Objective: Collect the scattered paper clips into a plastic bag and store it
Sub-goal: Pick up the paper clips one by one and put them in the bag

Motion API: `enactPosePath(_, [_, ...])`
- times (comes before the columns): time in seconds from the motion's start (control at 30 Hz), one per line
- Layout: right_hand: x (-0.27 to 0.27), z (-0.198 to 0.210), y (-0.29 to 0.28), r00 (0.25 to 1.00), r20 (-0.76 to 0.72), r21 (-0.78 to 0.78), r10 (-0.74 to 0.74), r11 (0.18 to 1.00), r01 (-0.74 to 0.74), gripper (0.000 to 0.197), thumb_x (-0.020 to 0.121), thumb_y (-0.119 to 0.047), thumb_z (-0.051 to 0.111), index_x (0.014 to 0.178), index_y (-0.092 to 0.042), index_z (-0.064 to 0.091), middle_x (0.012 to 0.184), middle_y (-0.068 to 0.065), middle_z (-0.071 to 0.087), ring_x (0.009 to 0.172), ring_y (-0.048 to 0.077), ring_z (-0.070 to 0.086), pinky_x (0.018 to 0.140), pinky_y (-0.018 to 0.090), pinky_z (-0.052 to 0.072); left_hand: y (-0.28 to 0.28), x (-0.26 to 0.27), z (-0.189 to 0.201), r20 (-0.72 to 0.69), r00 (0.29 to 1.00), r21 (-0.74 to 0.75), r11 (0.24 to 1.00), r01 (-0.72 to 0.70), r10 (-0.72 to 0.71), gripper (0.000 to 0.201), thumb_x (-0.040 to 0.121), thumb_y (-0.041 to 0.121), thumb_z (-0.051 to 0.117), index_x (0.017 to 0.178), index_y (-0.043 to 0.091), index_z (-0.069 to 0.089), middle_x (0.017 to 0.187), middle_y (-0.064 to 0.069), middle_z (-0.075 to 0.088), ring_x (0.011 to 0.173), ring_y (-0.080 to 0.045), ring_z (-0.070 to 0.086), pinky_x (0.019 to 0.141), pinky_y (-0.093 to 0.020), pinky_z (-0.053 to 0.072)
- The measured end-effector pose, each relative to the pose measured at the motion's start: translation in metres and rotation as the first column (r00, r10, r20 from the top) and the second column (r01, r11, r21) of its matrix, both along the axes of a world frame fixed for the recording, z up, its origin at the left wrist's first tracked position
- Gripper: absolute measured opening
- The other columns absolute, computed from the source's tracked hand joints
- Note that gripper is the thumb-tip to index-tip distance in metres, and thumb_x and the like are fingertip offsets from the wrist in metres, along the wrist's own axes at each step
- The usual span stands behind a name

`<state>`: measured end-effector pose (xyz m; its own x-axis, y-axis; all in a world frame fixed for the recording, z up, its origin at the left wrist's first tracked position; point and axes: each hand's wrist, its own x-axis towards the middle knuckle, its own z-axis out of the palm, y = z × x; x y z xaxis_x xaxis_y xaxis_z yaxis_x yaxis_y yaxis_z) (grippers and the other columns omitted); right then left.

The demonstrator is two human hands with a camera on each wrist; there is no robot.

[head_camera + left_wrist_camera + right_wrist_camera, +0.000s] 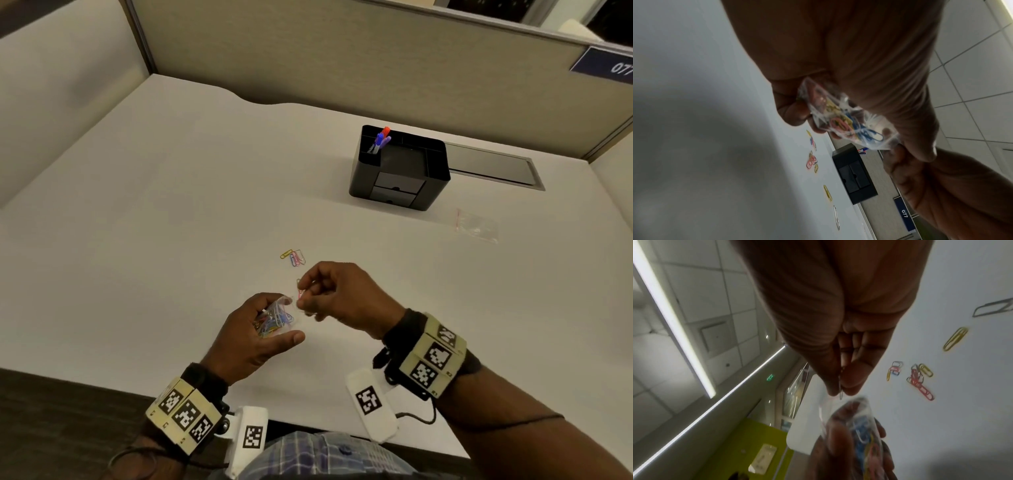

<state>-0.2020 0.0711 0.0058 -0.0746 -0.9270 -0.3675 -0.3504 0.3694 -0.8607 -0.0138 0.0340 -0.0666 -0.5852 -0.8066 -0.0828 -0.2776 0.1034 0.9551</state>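
Ceiling light strips (674,318) are lighting the room evenly; the white worktop (171,205) is looking soft and dim. Wrist views are blurring close up, edges bending, shadows pooling in corners.

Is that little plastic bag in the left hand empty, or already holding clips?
Already holding clips: the plastic bag, gripped by the left hand, shows blue, yellow and pink paper clips through its clear film.
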Motion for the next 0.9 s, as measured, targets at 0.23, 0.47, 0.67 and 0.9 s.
enactPosePath(0.23, [0.011,0.008,-0.007,0.996,-0.080,-0.047,0.030,0.998,-0.034,0.012,0.088,-0.019,0.066,0.099,-0.014,0.063,0.086,0.003,0.076,0.074,0.011,0.074,0.077,0.028,0.060,0.000,0.000,-0.003,0.027,1.000,-0.013,1.000,-0.001,0.001,0.080,0.050,0.077,0.066,0.112,0.028,0.054,0.100,0.006,0.064,0.089,-0.001,0.062,0.068,-0.011,0.051])
enactPosePath(0.47, [-0.056,-0.019,-0.010,0.871,-0.457,-0.049,-0.179,0.983,0.176,0.006,0.087,-0.016,0.062,0.088,-0.014,0.067,0.087,0.001,0.071,0.082,0.019,0.069,0.078,0.031,0.056,-0.001,0.001,-0.001,-0.037,0.999,0.029,0.999,-0.033,0.034,0.081,0.048,0.074,0.069,0.111,0.024,0.057,0.107,0.011,0.064,0.097,0.003,0.061,0.070,-0.007,0.049])
enactPosePath(0.67, [-0.089,-0.061,-0.001,0.826,-0.563,0.259,-0.007,0.948,0.184,0.018,0.080,-0.030,0.072,0.075,-0.014,0.065,0.077,-0.003,0.065,0.081,0.018,0.061,0.068,0.028,0.047,-0.002,-0.001,-0.002,-0.055,0.998,0.047,0.999,-0.026,0.029,0.072,0.050,0.069,0.072,0.108,0.030,0.057,0.107,0.009,0.065,0.096,0.002,0.063,0.071,-0.008,0.050])
enactPosePath(0.9, [-0.073,-0.082,-0.013,0.790,-0.610,0.309,0.058,0.936,0.169,0.021,0.075,-0.033,0.070,0.076,-0.015,0.059,0.081,0.005,0.062,0.085,0.026,0.064,0.065,0.027,0.042,-0.004,-0.004,0.000,-0.039,0.999,0.041,0.999,-0.025,0.027,0.075,0.046,0.080,0.066,0.106,0.035,0.055,0.106,0.012,0.064,0.097,0.004,0.062,0.070,-0.006,0.049])
